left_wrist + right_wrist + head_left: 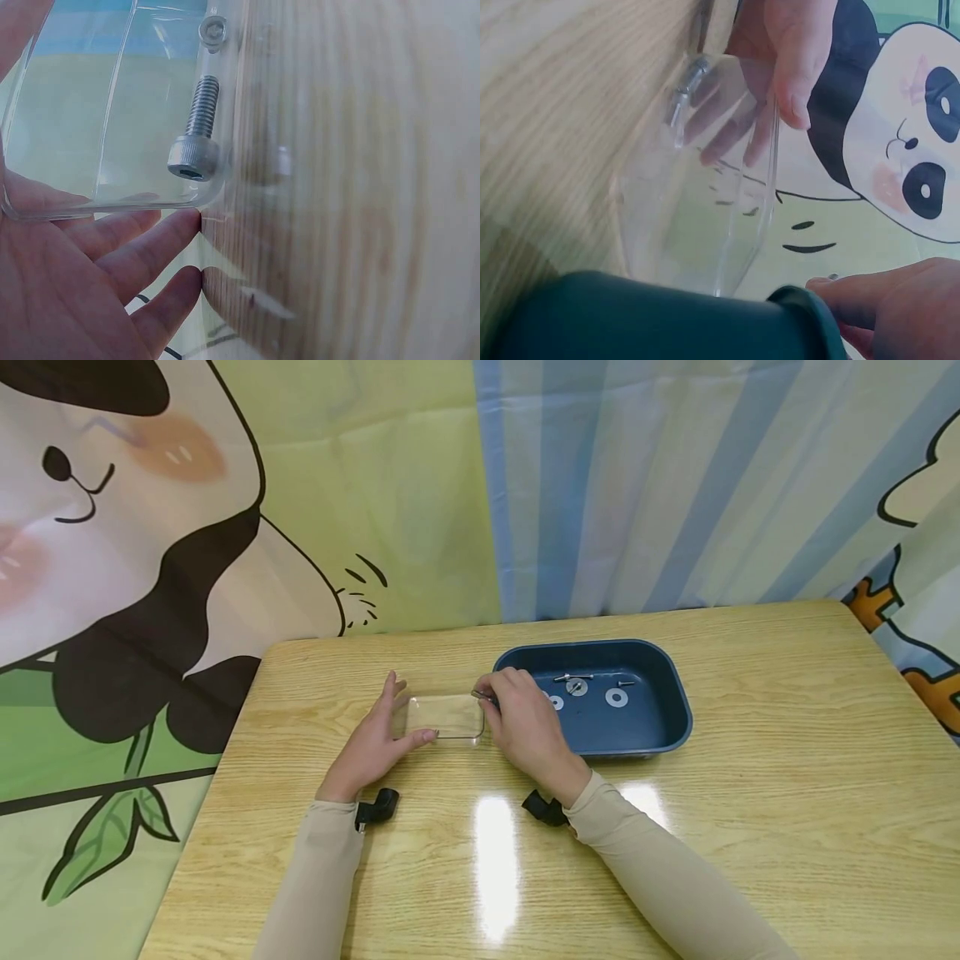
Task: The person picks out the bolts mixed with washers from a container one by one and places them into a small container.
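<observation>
A clear rectangular box (447,717) sat flat on the worktop (787,760), a silver socket-head bolt (195,142) lying inside; a small metal piece (481,695) jutted from the right fingers (492,682).

Fingers (154,253) beside clear box (64,142), socket-head screw (193,150) inside

On the table (787,777), a box (446,718) (bolts (193,156) inside) sits left of a tray (637,727) holding washers (617,697).

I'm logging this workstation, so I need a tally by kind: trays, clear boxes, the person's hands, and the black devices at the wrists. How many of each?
Blue tray: 1
Clear box: 1
Left hand and right hand: 2
Black wrist devices: 2
Total: 6
</observation>
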### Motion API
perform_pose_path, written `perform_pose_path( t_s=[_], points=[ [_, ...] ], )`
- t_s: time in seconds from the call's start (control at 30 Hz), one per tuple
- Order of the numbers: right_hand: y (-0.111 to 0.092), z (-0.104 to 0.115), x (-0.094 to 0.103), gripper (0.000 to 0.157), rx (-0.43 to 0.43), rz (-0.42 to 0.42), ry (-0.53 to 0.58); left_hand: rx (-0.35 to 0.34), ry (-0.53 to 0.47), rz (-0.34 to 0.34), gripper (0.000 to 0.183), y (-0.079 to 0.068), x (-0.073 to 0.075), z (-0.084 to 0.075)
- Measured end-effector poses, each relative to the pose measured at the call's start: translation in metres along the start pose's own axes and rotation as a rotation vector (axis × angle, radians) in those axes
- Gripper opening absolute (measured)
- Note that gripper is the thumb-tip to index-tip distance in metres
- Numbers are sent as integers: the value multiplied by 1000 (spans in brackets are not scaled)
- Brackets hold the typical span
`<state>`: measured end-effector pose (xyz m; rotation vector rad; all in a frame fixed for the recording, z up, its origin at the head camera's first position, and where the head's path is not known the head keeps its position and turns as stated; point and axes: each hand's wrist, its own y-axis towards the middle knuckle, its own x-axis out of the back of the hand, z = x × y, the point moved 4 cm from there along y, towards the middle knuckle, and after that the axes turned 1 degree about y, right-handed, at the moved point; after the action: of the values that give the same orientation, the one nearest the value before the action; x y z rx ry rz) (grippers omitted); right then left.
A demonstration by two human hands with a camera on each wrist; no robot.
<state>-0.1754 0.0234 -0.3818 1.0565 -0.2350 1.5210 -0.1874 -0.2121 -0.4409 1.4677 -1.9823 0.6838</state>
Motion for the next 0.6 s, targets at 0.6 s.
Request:
perform_pose_path(
  t_s=[0.6],
  points=[
    [-3,10,-14,10,104,52,15,10,8,0,115,0,1,-1]
  ],
)
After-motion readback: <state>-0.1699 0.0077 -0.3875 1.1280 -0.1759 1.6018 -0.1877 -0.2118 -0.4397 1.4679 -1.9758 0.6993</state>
